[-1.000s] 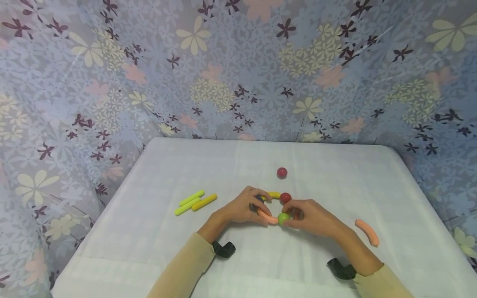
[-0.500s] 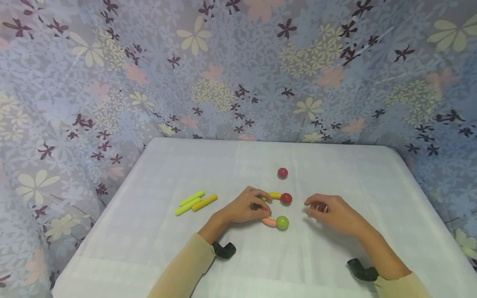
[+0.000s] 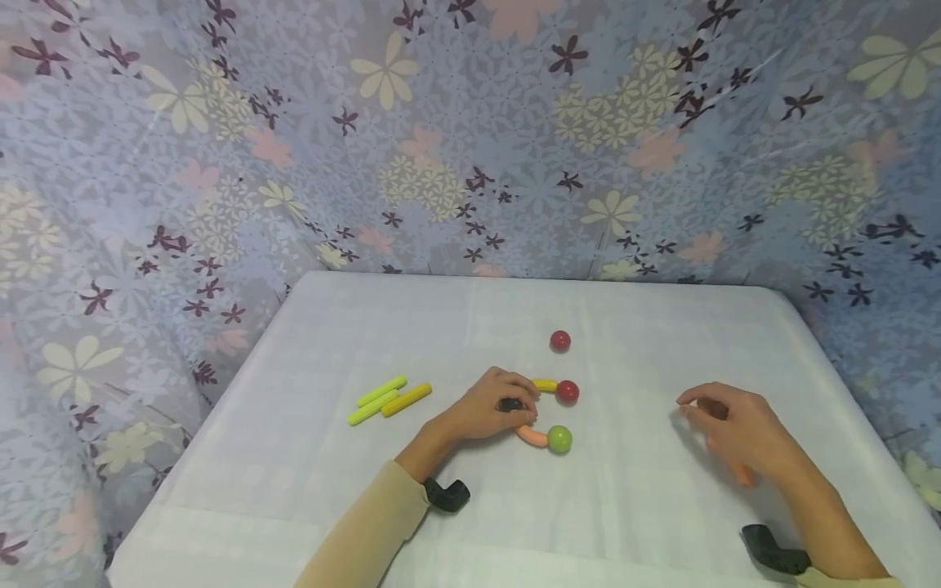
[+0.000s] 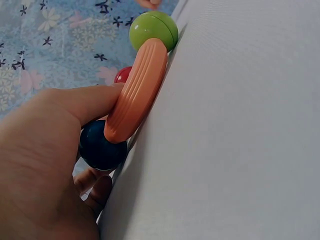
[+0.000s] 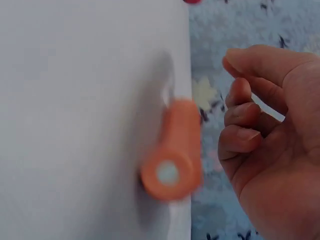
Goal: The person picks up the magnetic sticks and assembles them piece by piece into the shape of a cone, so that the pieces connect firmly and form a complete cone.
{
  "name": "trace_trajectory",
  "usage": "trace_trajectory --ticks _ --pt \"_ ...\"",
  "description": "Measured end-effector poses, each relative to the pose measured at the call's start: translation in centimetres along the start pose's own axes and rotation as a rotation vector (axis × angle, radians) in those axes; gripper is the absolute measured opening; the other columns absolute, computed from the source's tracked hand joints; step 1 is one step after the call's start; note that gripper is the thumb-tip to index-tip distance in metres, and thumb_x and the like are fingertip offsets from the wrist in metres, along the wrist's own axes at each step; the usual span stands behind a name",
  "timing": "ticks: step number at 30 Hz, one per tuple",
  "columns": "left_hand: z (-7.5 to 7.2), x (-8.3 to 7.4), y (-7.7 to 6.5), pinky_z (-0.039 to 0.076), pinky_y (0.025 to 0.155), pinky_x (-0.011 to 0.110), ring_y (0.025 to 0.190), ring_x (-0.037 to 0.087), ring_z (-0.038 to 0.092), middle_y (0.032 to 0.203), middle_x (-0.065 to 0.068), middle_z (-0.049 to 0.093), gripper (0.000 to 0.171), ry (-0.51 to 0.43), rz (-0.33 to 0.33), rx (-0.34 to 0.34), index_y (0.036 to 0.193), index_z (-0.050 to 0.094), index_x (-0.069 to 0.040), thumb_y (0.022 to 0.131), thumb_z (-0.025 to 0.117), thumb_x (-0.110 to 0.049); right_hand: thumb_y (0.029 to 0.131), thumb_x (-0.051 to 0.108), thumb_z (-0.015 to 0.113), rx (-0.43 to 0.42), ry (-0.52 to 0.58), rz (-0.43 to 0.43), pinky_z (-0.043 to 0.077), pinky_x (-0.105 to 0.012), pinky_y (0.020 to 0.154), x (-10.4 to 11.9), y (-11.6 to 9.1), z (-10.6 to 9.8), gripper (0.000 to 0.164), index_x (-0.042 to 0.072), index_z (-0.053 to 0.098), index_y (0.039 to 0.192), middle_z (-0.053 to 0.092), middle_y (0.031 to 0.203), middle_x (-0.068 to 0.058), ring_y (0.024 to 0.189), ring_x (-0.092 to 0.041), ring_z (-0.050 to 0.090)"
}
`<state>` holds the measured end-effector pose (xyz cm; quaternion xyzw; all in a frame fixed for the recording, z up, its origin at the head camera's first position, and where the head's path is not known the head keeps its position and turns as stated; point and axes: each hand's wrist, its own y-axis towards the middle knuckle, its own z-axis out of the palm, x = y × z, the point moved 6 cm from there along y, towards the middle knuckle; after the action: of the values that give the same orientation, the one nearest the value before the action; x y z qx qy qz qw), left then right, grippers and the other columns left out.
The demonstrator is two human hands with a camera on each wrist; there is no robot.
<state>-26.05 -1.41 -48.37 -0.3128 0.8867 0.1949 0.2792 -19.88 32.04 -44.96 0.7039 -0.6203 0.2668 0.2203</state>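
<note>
My left hand point(image 3: 485, 408) curls round a dark blue ball point(image 4: 102, 147) on the white-covered table, its thumb beside a ridged orange curved stick point(image 4: 137, 95). That stick runs from the blue ball to a green ball point(image 3: 559, 439). On the far side a yellow curved stick point(image 3: 545, 385) reaches from the left fingers to a red ball point(image 3: 567, 392). My right hand point(image 3: 742, 425), fingers loosely bent and holding nothing, hovers over a second orange curved stick point(image 5: 182, 127), partly hidden in the head view. A pale round spot marks that stick's near end in the right wrist view.
Another red ball point(image 3: 560, 341) lies farther back. Two yellow-green straight sticks point(image 3: 373, 407) and a darker yellow stick point(image 3: 407, 399) lie together on the left. Behind the white table point(image 3: 647, 343) hangs a flowered cloth point(image 3: 470, 122).
My right hand has let go of the green ball and moved right to above the loose orange curved stick. The left hand stays at the dark blue ball.
</note>
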Motion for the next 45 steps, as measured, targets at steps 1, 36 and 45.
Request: trace_trajectory --ticks 1,36,45 --pt "0.0 0.0 0.0 0.034 0.098 0.03 0.115 0.006 0.039 0.123 -0.016 0.056 0.007 0.002 -0.002 0.001 0.092 0.07 -0.03 0.091 0.065 -0.036 0.096 0.039 0.059 -0.018 -0.02 -0.007 0.046 -0.035 0.053 -0.3 -0.1 -0.4 0.031 0.015 0.065 0.114 0.057 0.086 -0.006 0.059 -0.016 0.051" --pt "0.0 0.3 0.0 0.035 0.097 0.031 0.113 0.004 0.039 0.122 -0.021 0.055 0.005 -0.015 -0.06 0.009 0.092 0.07 -0.034 0.088 0.068 -0.037 0.093 0.05 0.057 0.317 -0.004 0.128 0.04 -0.03 0.067 -2.7 -1.0 0.1 0.044 0.008 0.064 0.103 0.059 0.059 -0.004 0.071 -0.019 0.058" --pt "0.0 0.2 0.1 0.035 0.096 0.03 0.112 0.004 0.039 0.121 -0.021 0.055 0.005 -0.014 -0.043 0.005 0.092 0.07 -0.034 0.088 0.068 -0.036 0.09 0.053 0.06 0.267 0.007 0.089 0.042 -0.033 0.072 -1.1 0.3 1.6 0.045 0.01 0.065 0.104 0.06 0.059 -0.002 0.072 -0.018 0.059"
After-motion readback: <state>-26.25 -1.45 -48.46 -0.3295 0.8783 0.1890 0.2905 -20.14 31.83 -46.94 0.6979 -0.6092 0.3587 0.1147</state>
